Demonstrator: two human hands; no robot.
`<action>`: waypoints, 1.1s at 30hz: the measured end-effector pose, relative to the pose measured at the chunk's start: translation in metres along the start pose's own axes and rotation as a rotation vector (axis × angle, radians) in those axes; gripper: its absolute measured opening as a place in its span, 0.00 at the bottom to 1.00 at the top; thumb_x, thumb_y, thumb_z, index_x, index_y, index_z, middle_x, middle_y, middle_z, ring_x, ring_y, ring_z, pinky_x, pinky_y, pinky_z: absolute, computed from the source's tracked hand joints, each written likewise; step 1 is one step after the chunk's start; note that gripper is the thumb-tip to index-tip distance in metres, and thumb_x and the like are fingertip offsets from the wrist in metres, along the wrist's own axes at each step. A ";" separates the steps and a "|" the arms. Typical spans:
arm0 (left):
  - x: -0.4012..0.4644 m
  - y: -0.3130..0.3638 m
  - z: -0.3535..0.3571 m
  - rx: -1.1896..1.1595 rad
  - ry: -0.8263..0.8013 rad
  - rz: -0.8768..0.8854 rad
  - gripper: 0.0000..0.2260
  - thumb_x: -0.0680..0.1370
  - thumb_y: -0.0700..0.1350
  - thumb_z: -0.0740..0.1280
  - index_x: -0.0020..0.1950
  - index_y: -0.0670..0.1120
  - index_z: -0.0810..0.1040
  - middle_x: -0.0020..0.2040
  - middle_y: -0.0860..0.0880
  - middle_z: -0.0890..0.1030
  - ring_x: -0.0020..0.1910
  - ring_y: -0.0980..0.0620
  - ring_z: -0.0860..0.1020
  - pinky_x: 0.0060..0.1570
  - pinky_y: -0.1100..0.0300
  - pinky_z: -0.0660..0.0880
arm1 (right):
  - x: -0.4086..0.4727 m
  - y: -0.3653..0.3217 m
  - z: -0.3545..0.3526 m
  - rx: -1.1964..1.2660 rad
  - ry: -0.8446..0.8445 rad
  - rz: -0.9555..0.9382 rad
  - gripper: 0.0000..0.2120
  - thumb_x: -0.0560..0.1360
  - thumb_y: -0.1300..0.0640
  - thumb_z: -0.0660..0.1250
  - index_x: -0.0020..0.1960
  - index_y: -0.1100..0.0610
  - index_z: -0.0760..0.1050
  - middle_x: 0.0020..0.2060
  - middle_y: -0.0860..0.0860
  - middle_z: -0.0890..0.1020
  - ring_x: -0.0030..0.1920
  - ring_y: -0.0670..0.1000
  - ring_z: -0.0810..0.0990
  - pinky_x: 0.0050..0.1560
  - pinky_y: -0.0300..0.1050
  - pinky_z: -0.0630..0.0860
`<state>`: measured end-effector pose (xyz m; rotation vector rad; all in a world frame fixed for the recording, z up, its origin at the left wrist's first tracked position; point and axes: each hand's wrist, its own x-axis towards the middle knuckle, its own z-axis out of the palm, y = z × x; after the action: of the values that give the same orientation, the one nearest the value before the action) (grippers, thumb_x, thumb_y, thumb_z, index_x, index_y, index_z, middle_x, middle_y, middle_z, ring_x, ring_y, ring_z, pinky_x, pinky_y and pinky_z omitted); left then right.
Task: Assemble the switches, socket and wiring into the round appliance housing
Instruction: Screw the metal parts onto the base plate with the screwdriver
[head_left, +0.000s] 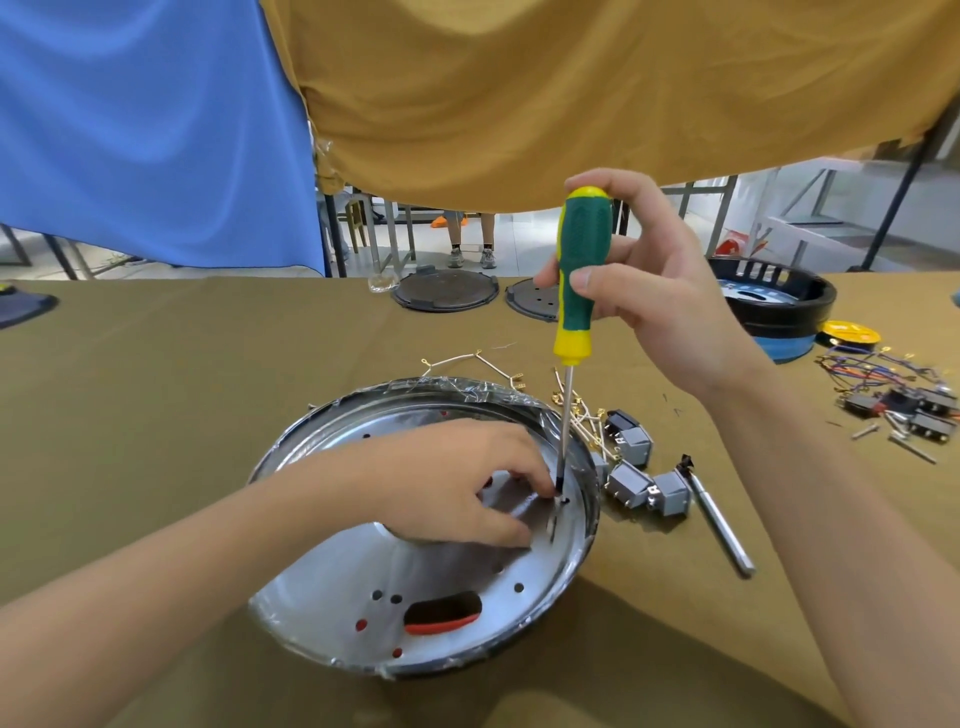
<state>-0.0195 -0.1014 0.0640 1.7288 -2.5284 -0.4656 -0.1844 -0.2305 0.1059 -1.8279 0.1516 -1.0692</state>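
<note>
A person stands at an olive cloth-covered surface (156, 389). The right hand (649, 291) grips a green-and-yellow screwdriver (574, 291) upright, its long axis near vertical, tip down inside the round metal housing (363, 597) lying open side up near the front edge. The left hand (467, 478) pinches something small at the tip, probably steadying a screw. Grey switches (636, 475) wait just beside the housing.

I counted one round metal housing (395, 587); one green-and-yellow screwdriver (577, 270); four grey switches (631, 480) beside it, count unsure; one loose metal rod (719, 522); two dark round lids (444, 291) at the far edge; one black ring housing (779, 306); wire terminals too tangled to count.
</note>
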 end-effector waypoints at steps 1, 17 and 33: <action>-0.002 0.000 0.000 0.024 -0.002 0.003 0.19 0.78 0.54 0.69 0.68 0.54 0.75 0.67 0.58 0.72 0.63 0.61 0.70 0.62 0.68 0.66 | 0.000 0.000 0.001 0.002 -0.007 0.001 0.25 0.73 0.67 0.64 0.68 0.53 0.66 0.44 0.58 0.84 0.50 0.71 0.78 0.42 0.56 0.76; -0.013 0.008 0.006 0.123 -0.005 0.009 0.20 0.83 0.50 0.61 0.75 0.52 0.68 0.74 0.54 0.68 0.70 0.56 0.67 0.67 0.64 0.60 | -0.007 -0.009 -0.004 -0.078 -0.035 0.005 0.27 0.72 0.70 0.60 0.67 0.52 0.69 0.44 0.58 0.84 0.52 0.67 0.80 0.46 0.53 0.80; -0.012 0.017 0.009 0.142 -0.001 -0.023 0.20 0.84 0.53 0.57 0.75 0.52 0.69 0.71 0.53 0.70 0.69 0.54 0.67 0.68 0.59 0.62 | -0.018 -0.004 -0.008 -0.066 0.546 -0.007 0.24 0.73 0.62 0.66 0.65 0.45 0.70 0.45 0.57 0.83 0.42 0.49 0.84 0.36 0.45 0.81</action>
<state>-0.0321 -0.0829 0.0618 1.8057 -2.6030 -0.2951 -0.2025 -0.2241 0.0992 -1.5517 0.5078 -1.5630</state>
